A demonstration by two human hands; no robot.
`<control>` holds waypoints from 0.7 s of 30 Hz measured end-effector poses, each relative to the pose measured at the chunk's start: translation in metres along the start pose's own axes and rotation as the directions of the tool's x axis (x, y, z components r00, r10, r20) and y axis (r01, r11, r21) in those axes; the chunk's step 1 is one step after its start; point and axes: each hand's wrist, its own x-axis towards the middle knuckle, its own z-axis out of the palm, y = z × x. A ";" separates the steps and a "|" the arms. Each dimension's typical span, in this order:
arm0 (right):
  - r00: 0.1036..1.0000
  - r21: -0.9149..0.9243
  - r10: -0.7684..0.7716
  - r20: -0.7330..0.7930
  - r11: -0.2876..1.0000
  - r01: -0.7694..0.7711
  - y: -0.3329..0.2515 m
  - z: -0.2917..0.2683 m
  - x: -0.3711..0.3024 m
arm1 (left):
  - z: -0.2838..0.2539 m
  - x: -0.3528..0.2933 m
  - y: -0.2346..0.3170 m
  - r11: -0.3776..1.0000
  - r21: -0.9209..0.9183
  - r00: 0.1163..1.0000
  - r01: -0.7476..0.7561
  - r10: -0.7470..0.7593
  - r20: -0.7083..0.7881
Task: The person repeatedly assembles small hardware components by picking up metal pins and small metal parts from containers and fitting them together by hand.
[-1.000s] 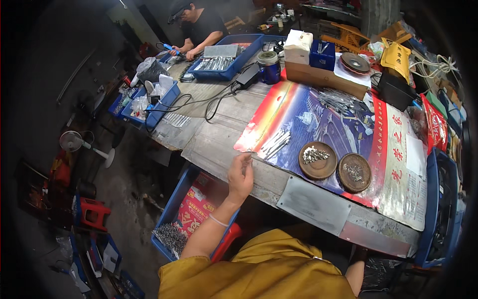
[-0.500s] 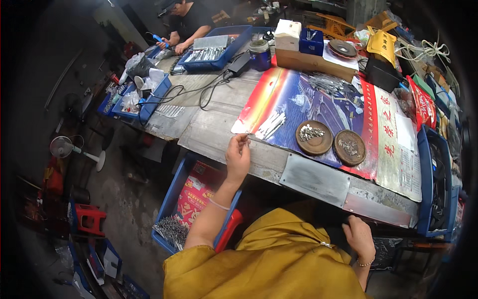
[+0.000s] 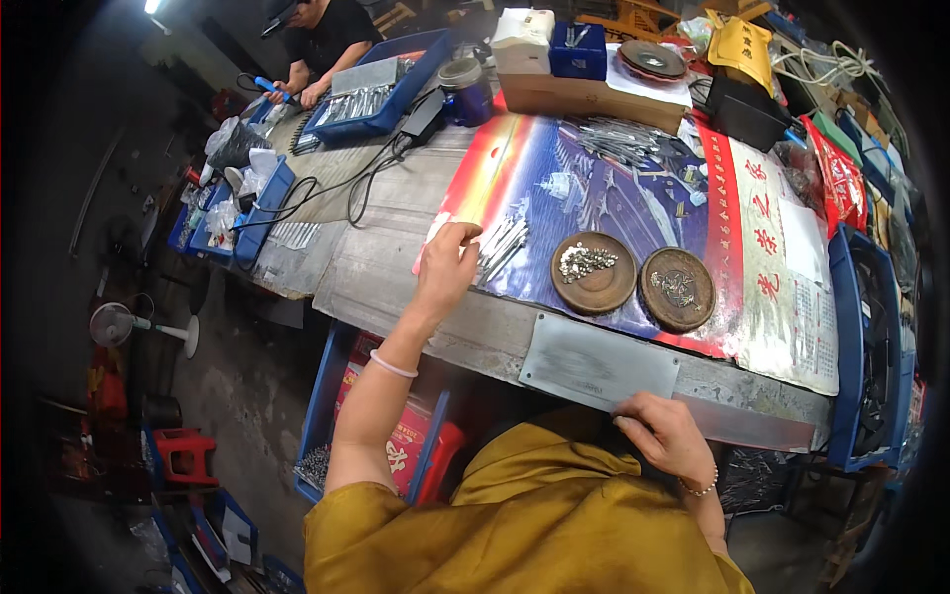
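Note:
My left hand (image 3: 447,265) is over the left edge of the poster on the table, fingers bent and pressed together beside a pile of slim silvery metal pieces (image 3: 505,243). Whatever is between those fingertips is hidden. My right hand (image 3: 669,434) is curled at the table's front edge, at the corner of a flat grey metal plate (image 3: 598,361); its fingers are closed and I cannot see what they hold, if anything. Beyond the plate sit two round brown dishes: the left dish (image 3: 597,300) has small pale bits, the right dish (image 3: 678,315) small metallic bits.
More metal pieces (image 3: 633,139) lie farther back, before a wooden box (image 3: 584,97). A jar (image 3: 465,94) and a black cable (image 3: 366,178) are to the left. A blue crate (image 3: 327,376) is below the table edge. Across the table a person (image 3: 322,45) holds a blue tool.
My left hand has moved forward from the table edge to the metal pieces. My right hand has risen from beside my lap to the plate's corner. The view has shifted slightly.

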 end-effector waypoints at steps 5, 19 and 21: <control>0.993 0.169 0.057 -0.106 0.985 -0.039 0.019 0.010 0.003 | 0.018 0.020 -0.007 0.997 0.068 0.995 0.031 -0.037 0.097; 0.970 0.042 -0.092 -0.224 0.994 0.104 0.022 0.015 0.011 | 0.013 0.059 0.001 0.926 0.240 0.814 0.291 -0.371 0.448; 0.966 0.021 -0.113 -0.234 0.992 0.121 0.022 0.016 0.011 | 0.015 0.060 -0.011 0.940 0.226 0.833 0.257 -0.334 0.441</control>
